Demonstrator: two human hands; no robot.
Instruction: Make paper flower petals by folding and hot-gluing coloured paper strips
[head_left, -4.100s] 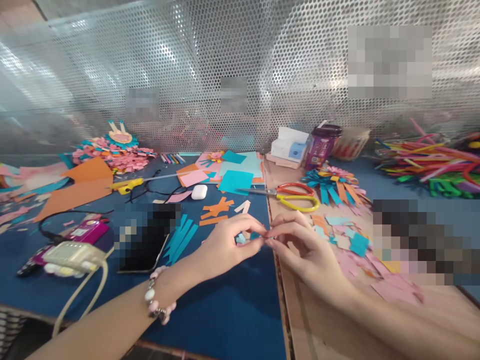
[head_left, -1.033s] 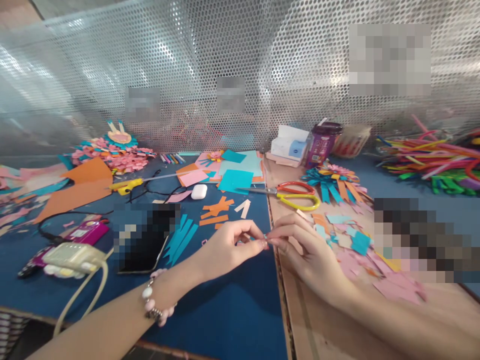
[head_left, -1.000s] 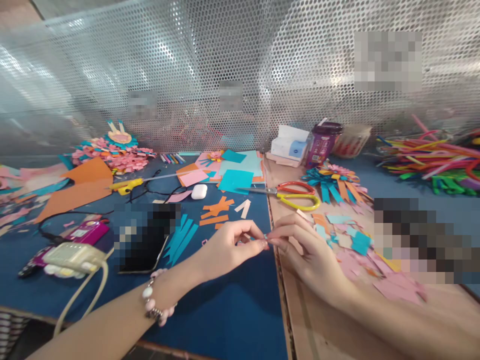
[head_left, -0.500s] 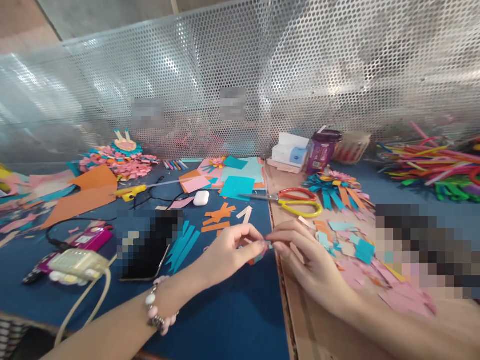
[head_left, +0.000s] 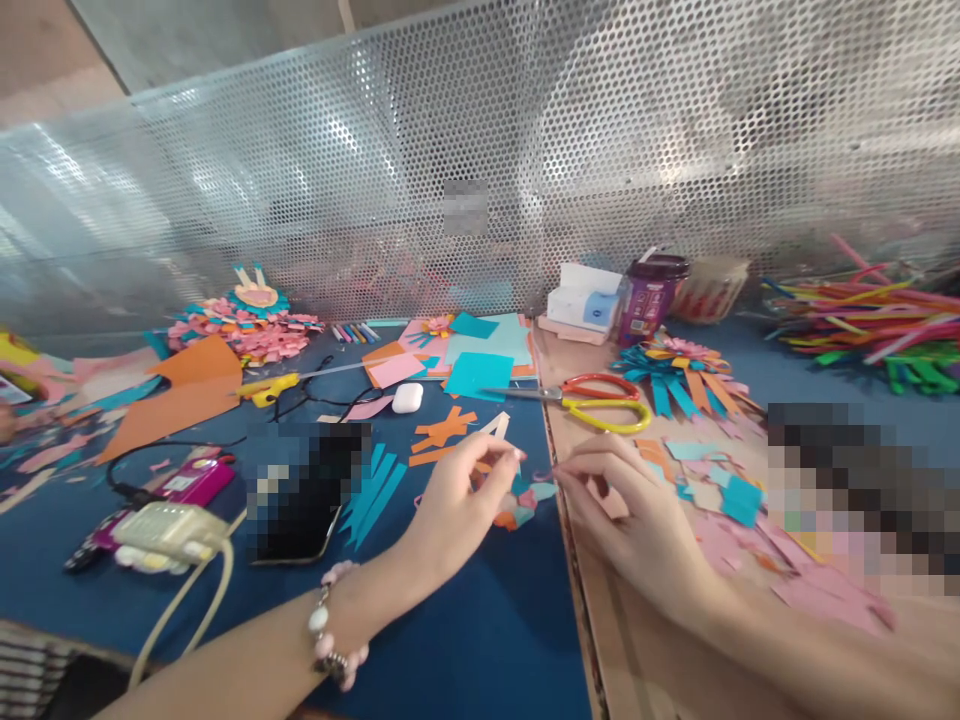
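My left hand, with a beaded bracelet on its wrist, is closed, thumb and forefinger tips pressed close together. Whatever they may pinch is too small to make out. Across a narrow gap, my right hand pinches a small curled paper strip, thin and pinkish purple. Just below the fingertips, over the blue tabletop, lies a little cluster of orange, pink and pale blue paper pieces, partly behind my left thumb. Orange paper strips and blue paper strips lie beyond and left of my left hand.
Scissors with red and yellow handles lie behind my hands, near blue paper squares. A phone, an earbud case and a pale plug are left. Paper scraps, a purple cup and pipe cleaners are right.
My hands have drawn slightly apart; their fingertips met before. The small paper cluster now shows more fully between them. The whole view has shifted a little.
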